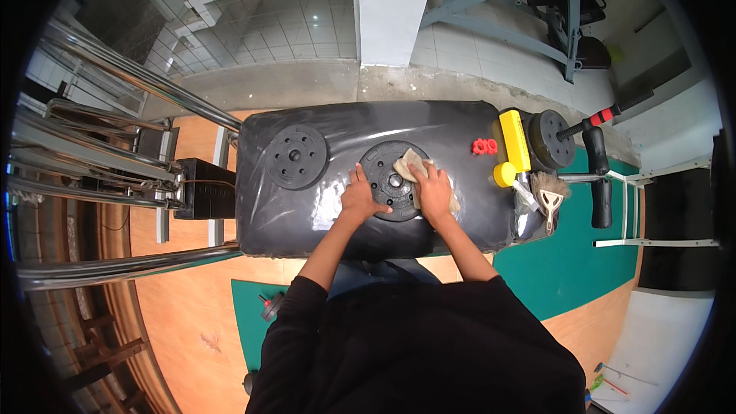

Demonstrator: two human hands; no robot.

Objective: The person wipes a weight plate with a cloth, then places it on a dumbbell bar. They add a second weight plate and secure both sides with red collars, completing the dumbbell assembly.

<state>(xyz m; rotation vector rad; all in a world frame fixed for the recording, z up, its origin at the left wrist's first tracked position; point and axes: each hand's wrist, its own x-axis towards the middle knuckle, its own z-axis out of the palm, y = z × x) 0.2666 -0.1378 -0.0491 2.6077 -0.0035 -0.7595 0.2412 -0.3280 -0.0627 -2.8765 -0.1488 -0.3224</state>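
A round black weight plate [393,198] lies flat on the black padded bench [268,224] in front of me. My left hand [359,198] rests on the plate's left side, with its fingers spread and nothing held. On the plate's right side my right hand [435,190] presses down a crumpled beige cloth [412,165]. The cloth shows above the fingers and beside them, and that hand hides part of the plate. A second black weight plate [297,157] lies apart, further left on the bench.
On the bench's right are red screw collars [484,146], a yellow box [514,142], a round yellow piece [504,175] and a white-handled brush [550,203]. Thicker black plates [552,139] stand beyond them. Chrome rails [153,77] flank the left end. A green mat [575,268] covers floor at right.
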